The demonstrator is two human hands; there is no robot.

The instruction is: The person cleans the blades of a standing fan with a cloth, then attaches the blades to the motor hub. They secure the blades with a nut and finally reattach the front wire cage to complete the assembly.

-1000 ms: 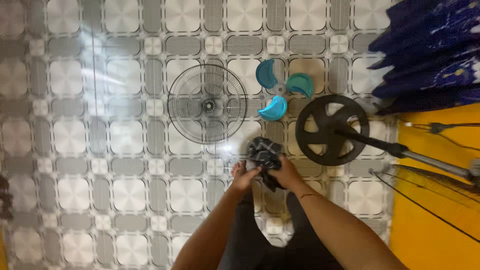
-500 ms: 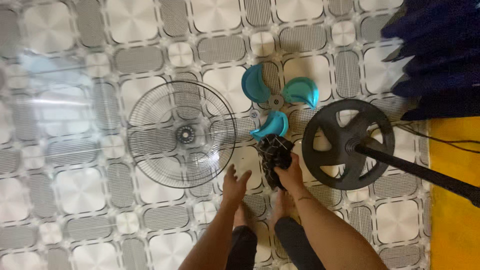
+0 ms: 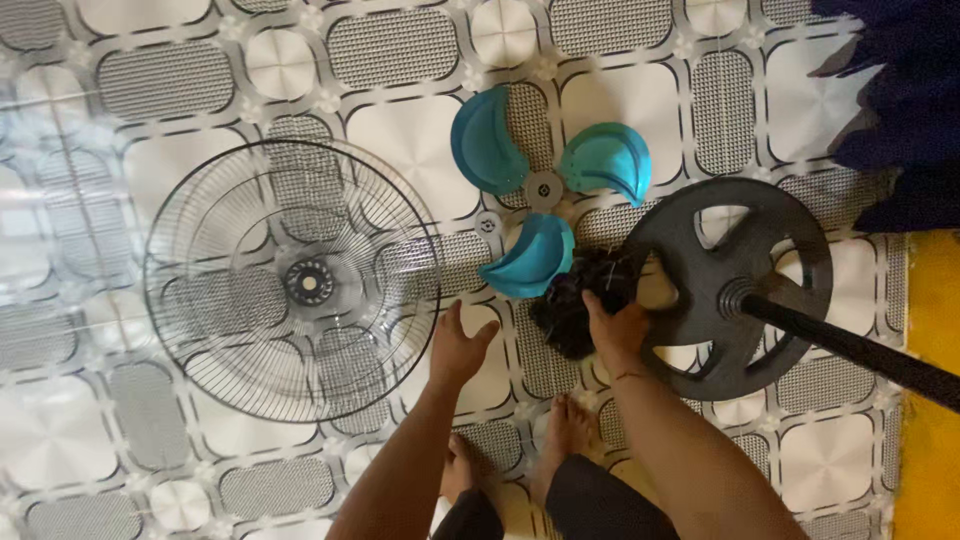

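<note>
Dark crumpled cloth [image 3: 578, 303] bunched on the patterned tiled floor [image 3: 90, 470], just beside the lowest lobe of the teal three-bladed fan blade [image 3: 540, 190] and touching the rim of the black round fan base [image 3: 735, 285]. Probably soft, light and limp; no stiffness to speak of, likely to sag and trail if lifted by one corner, so best gathered by pinching the bunched middle. Right hand [image 3: 617, 335] curled down onto the near edge of the cloth, fingers closed into its folds, apparently gripping it. Left hand [image 3: 457, 345] open, fingers loosely spread, holding nothing, poised over bare tile close to the right rim of the round wire fan guard [image 3: 290, 280] lying flat. Bare feet [image 3: 565, 430] planted on the floor below both hands.
</note>
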